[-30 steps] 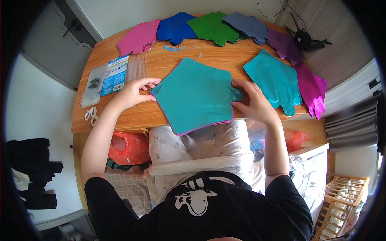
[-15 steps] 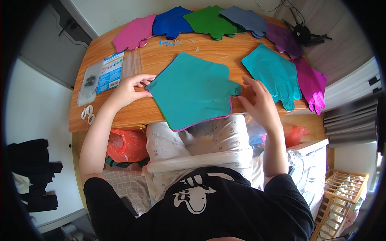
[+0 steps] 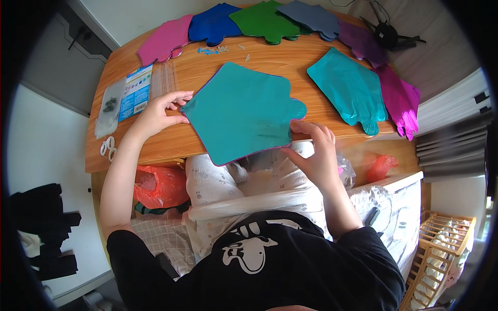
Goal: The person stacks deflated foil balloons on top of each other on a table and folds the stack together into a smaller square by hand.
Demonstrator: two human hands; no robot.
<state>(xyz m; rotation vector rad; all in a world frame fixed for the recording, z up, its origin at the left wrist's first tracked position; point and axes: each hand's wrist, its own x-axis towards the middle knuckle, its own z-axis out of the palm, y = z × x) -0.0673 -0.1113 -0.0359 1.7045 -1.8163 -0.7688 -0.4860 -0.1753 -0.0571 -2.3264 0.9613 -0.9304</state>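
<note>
Teal-topped foil balloon stack point(image 3: 238, 116) laid mid-frame, long axis crosswise. Left tip loosely bracketed by half-open left hand point(image 3: 157, 115), lower-right corner by half-open right hand point(image 3: 317, 154)

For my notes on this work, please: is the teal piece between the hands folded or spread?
Spread: the teal piece shows a broad face and pointed outline between the left hand and right hand.

The large sheet point(image 3: 241, 111) is plain teal, purple-edged. Beyond it: pink sheet point(image 3: 164, 38), blue sheet point(image 3: 213, 23), green sheet point(image 3: 267, 20), grey-blue sheet point(image 3: 312, 19); right of it, magenta sheet point(image 3: 402, 101). On its near side, the shirt point(image 3: 311, 264) is black (with a white print point(image 3: 249, 256)).
</note>
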